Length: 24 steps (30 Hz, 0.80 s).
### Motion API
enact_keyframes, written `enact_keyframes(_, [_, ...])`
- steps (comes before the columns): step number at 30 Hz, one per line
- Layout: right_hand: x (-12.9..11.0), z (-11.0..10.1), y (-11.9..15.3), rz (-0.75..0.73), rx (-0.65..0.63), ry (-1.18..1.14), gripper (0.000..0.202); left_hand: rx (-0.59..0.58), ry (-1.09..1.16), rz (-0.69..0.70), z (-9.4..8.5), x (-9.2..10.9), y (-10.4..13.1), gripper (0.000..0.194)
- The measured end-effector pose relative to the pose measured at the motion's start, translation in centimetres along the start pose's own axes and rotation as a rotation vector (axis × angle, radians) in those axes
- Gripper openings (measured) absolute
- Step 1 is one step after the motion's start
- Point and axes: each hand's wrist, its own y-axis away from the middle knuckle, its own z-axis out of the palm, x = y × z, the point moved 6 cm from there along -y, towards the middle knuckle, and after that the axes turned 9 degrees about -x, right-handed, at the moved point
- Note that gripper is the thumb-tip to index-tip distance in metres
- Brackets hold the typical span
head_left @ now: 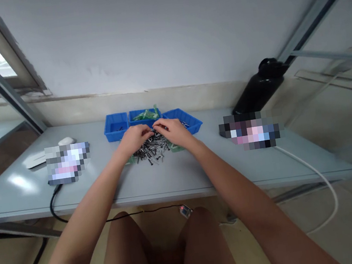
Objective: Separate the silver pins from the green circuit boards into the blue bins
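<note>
A heap of small metal screws [151, 151] lies on the grey table, with both hands just over its far part. My left hand [135, 137] is closed, its thumb and fingers pinched together above the heap's left side. From the other side my right hand [174, 130] is pinched too, its fingertips almost meeting those of the left. Whatever the fingertips hold is too small and too hidden to name. Behind the hands stand a blue bin [117, 136] with a few small pieces, a second blue bin [133, 123] holding green bags, and a tilted blue bin [196, 125] with some screws.
Green plastic [176, 148] lies at the heap's edge. On the left are a phone [69, 162] with a black cable and a white earbud case [66, 141]. To the right are a black bottle [259, 91] and another phone [250, 132] with a white cable [309, 165].
</note>
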Motion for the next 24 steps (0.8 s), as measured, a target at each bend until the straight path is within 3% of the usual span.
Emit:
enact_keyframes(7, [0.7,0.2,-0.1,0.034,-0.015,0.023,0.020,0.060,-0.014,0.011,-0.4,0.0,0.0,0.014])
enact_keyframes(17, [1.3,-1.0,0.0,0.031,0.094,0.045,0.022,0.151,0.007,0.007,-1.0,0.2,0.3,0.022])
enact_keyframes(24, [1.6,0.3,-0.1,0.035,-0.014,0.070,0.020,0.215,0.021,0.040,-1.7,0.5,0.4,0.020])
